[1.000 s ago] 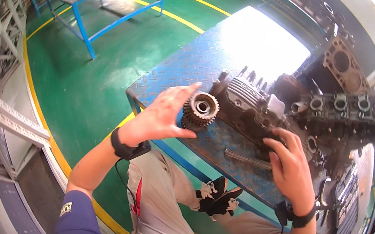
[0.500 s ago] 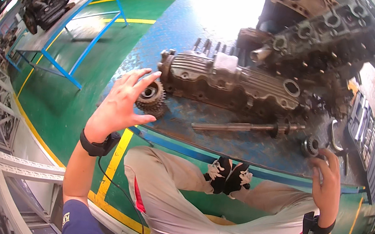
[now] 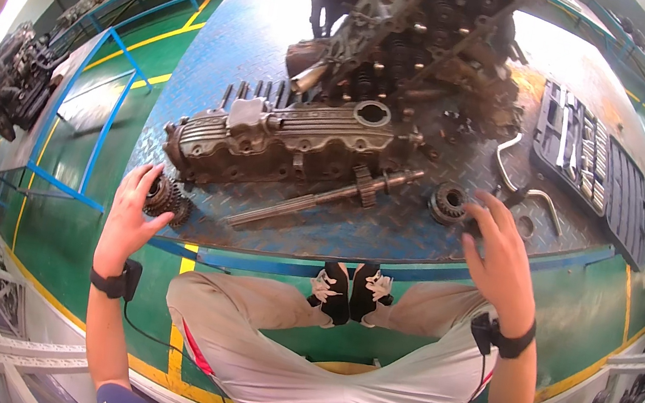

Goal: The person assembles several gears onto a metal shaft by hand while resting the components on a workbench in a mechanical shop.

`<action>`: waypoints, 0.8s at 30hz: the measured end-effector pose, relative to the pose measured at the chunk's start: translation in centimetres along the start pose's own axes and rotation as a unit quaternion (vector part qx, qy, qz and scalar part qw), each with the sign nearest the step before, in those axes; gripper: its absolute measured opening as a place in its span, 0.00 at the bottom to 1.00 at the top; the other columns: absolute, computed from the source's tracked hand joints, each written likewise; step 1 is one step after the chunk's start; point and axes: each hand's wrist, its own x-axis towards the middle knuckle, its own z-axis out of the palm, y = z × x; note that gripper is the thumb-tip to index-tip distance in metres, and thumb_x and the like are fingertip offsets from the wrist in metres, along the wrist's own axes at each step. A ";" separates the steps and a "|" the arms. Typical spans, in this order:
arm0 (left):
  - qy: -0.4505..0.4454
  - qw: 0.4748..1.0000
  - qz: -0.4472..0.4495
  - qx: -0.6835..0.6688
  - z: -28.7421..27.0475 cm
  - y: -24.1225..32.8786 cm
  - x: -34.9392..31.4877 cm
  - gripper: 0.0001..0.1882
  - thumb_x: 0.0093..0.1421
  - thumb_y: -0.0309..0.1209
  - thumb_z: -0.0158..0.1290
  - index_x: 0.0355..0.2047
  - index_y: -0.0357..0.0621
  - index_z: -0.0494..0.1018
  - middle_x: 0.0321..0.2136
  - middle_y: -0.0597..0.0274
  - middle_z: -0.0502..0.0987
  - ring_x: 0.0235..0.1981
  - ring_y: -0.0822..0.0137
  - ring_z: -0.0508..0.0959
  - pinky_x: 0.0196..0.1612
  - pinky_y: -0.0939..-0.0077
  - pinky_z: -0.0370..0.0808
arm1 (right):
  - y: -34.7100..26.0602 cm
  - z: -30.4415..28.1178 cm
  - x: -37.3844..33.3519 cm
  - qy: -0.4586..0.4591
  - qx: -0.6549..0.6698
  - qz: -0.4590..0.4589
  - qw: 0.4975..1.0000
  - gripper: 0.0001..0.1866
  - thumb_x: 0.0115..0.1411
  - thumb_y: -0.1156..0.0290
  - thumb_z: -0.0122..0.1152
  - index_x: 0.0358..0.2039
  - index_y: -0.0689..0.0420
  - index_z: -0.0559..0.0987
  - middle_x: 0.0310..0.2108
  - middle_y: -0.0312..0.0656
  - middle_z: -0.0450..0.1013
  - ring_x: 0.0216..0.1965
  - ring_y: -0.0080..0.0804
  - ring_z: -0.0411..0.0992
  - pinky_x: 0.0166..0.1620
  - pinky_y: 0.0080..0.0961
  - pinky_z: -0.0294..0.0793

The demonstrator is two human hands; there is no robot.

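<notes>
Left hand (image 3: 126, 217) curved around near-left gear stack (image 3: 166, 196), hold unclear; wide right hand (image 3: 504, 266) was beside round gear (image 3: 443, 211), grasping seemingly needed closing.

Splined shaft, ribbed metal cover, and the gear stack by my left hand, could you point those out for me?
Splined shaft (image 3: 323, 200): head view, on its splined length.
Ribbed metal cover (image 3: 300, 134): head view, on its ribbed top.
Gear stack (image 3: 172, 201): head view, on its visible side.

At the near left, the left hand (image 3: 129, 212) curves around a gear stack (image 3: 171, 199); the right hand (image 3: 502, 259), fingers parted, is beside a toothed ring (image 3: 449, 204)
</notes>
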 end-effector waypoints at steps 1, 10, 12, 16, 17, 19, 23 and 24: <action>0.000 1.000 0.010 -0.002 0.1 0.2 -0.1 0.47 0.51 0.28 0.72 0.72 0.46 0.66 0.70 0.46 0.67 0.71 0.43 0.66 0.74 0.54 0.65 | 0.2 0.5 -0.1 0.006 -0.004 0.007 1.000 0.23 0.59 0.81 0.65 0.56 0.60 0.77 0.63 0.55 0.72 0.64 0.60 0.70 0.65 0.46 0.73; -0.002 0.999 -0.017 0.039 0.1 -0.5 -2.0 0.51 0.51 0.24 0.69 0.75 0.45 0.61 0.73 0.42 0.63 0.75 0.42 0.61 0.77 0.53 0.59 | 3.5 4.5 -0.5 -0.015 -0.022 0.030 0.999 0.42 0.58 0.70 0.74 0.70 0.65 0.65 0.70 0.61 0.62 0.73 0.62 0.59 0.74 0.47 0.63; 0.003 0.999 -0.014 0.048 0.4 -0.8 -2.0 0.51 0.51 0.24 0.69 0.75 0.45 0.61 0.73 0.42 0.62 0.75 0.42 0.61 0.77 0.53 0.59 | 4.0 5.5 -0.2 -0.034 -0.068 0.019 0.997 0.47 0.59 0.64 0.75 0.73 0.66 0.62 0.71 0.63 0.61 0.74 0.62 0.57 0.76 0.48 0.59; 0.010 0.998 -0.032 0.061 0.4 -1.0 -2.3 0.52 0.51 0.24 0.69 0.76 0.45 0.59 0.75 0.42 0.60 0.76 0.41 0.59 0.78 0.53 0.57 | 4.1 6.8 0.3 -0.025 -0.087 0.027 0.995 0.47 0.59 0.64 0.75 0.72 0.67 0.62 0.69 0.62 0.63 0.72 0.61 0.61 0.73 0.47 0.63; 0.010 0.998 -0.030 0.060 0.3 -0.9 -2.6 0.52 0.51 0.24 0.69 0.76 0.45 0.59 0.75 0.42 0.60 0.76 0.41 0.59 0.78 0.53 0.57 | 4.2 6.8 0.6 -0.025 -0.089 0.028 0.995 0.47 0.59 0.64 0.75 0.72 0.67 0.62 0.69 0.62 0.63 0.72 0.61 0.61 0.73 0.47 0.63; 0.015 0.996 -0.037 0.075 -0.2 0.0 -2.8 0.52 0.52 0.25 0.70 0.77 0.46 0.58 0.76 0.42 0.58 0.77 0.40 0.56 0.78 0.49 0.55 | 4.4 6.8 1.1 -0.024 -0.042 0.050 0.998 0.46 0.60 0.62 0.74 0.72 0.67 0.62 0.67 0.63 0.66 0.69 0.61 0.64 0.72 0.47 0.64; 0.078 0.990 -0.059 0.101 -2.7 4.1 -3.8 0.55 0.51 0.23 0.69 0.79 0.48 0.55 0.79 0.43 0.50 0.80 0.40 0.50 0.80 0.49 0.52 | 5.1 7.2 1.8 -0.018 -0.074 0.035 0.996 0.45 0.57 0.61 0.76 0.70 0.68 0.65 0.61 0.60 0.71 0.64 0.59 0.69 0.67 0.46 0.69; 0.088 0.990 -0.066 0.089 -3.4 5.4 -4.0 0.56 0.51 0.22 0.68 0.79 0.48 0.54 0.80 0.43 0.49 0.80 0.40 0.48 0.80 0.48 0.52 | 5.0 7.2 2.0 -0.016 -0.081 0.040 0.996 0.43 0.54 0.62 0.78 0.65 0.67 0.68 0.55 0.57 0.73 0.60 0.56 0.71 0.63 0.45 0.72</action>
